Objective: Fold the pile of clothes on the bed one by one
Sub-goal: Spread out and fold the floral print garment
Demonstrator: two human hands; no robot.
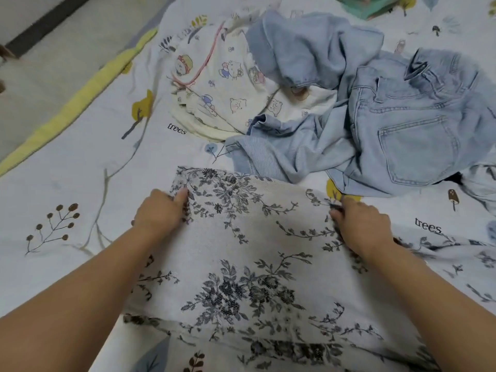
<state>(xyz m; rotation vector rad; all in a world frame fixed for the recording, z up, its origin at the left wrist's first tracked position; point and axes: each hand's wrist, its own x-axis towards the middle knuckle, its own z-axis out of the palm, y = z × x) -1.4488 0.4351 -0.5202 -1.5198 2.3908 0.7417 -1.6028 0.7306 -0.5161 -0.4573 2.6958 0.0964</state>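
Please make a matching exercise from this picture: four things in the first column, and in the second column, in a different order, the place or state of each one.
1. floral cloth
2. jeans
3. cartoon-print garment
4. green folded stack

a. crumpled, at the far left of the pile
b. gripped by the left hand and the right hand
c. at the top edge of the view
d. light blue, back pocket up

Pairs: 1-b, 2-d, 3-a, 4-c

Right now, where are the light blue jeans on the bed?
In the head view, the jeans lie crumpled at upper right, beyond the floral cloth and beside the cartoon-print garment.
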